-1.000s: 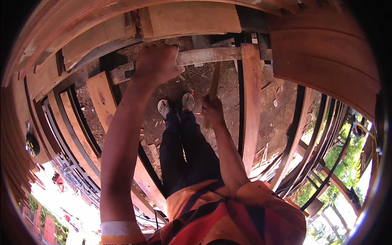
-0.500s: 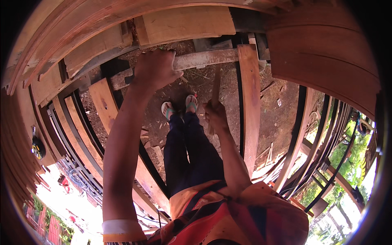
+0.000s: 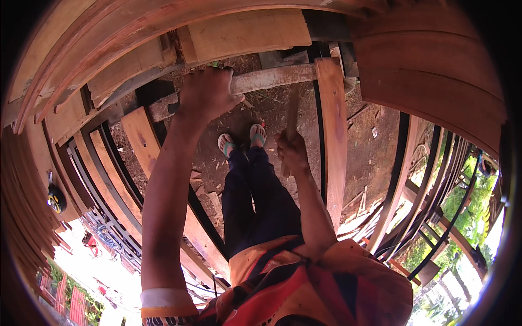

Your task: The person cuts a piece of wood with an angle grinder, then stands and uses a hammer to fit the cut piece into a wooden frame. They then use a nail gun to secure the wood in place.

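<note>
My left hand (image 3: 209, 92) is closed over a rough wooden crossbar (image 3: 274, 79) at the far side, its thumb toward the right. What lies under the palm is hidden. In my right hand (image 3: 293, 153), lower and to the right, is a wooden stick (image 3: 292, 117) wrapped by the fingers. The stick points away from me, its far end blurred close to the crossbar; no head can be made out on it. To the right of the stick a reddish plank (image 3: 331, 130) runs toward me, its far end by the crossbar's right end.
Stacked boards (image 3: 247, 35) line the far side, and wide brown panels (image 3: 424, 70) the far right. Another plank (image 3: 141, 138) runs along the left. A black and yellow tape measure (image 3: 56, 199) is at the far left. My sandalled feet (image 3: 257, 134) stand on the dirt floor (image 3: 272, 108).
The view has shifted slightly. My right hand and the stick are a little farther right in it; my left hand stays on the crossbar.
</note>
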Action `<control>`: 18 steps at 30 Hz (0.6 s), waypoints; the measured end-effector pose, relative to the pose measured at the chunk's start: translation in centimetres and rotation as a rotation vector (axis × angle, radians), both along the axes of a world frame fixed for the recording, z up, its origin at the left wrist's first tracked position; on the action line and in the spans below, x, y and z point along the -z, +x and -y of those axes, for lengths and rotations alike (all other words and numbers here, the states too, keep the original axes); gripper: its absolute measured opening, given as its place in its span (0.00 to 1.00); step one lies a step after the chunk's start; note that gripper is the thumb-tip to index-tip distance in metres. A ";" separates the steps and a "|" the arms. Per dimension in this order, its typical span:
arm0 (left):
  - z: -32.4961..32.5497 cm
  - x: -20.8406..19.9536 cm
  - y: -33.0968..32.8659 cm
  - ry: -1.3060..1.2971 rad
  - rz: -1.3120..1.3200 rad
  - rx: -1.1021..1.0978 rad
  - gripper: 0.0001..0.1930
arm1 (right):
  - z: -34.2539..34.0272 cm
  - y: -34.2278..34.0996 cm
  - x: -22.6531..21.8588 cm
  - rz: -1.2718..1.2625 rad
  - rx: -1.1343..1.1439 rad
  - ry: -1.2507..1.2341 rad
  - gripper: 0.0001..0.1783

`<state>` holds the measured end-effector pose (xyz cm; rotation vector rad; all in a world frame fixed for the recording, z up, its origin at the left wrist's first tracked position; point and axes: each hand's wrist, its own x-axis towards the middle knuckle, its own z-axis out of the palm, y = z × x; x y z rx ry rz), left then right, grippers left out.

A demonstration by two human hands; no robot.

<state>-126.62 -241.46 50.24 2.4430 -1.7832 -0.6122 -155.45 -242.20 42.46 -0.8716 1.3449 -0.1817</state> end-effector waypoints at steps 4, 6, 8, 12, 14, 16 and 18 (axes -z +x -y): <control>-0.1 0.2 -0.2 -0.015 -0.022 0.010 0.23 | -1.4 0.3 0.2 0.070 0.043 -0.075 0.10; -0.4 -0.1 -0.4 -0.030 -0.020 0.000 0.23 | -1.4 0.6 0.3 -0.023 0.016 -0.020 0.09; -0.2 0.0 -0.3 -0.034 -0.021 0.004 0.23 | -0.8 0.7 -1.1 0.029 0.053 -0.025 0.11; 0.0 -0.1 -0.2 0.018 0.005 0.016 0.24 | -1.9 -0.1 -0.3 -0.020 0.035 -0.115 0.11; -0.3 0.0 -0.3 -0.056 0.007 0.013 0.24 | -0.8 -0.9 -1.5 0.012 0.013 -0.043 0.10; -0.3 0.0 -0.3 -0.038 -0.004 0.010 0.25 | -0.7 -1.0 -1.8 0.005 0.029 -0.027 0.10; 0.4 -0.6 -0.3 0.054 -0.029 0.015 0.29 | -1.6 -0.7 -1.3 -0.044 0.094 -0.084 0.10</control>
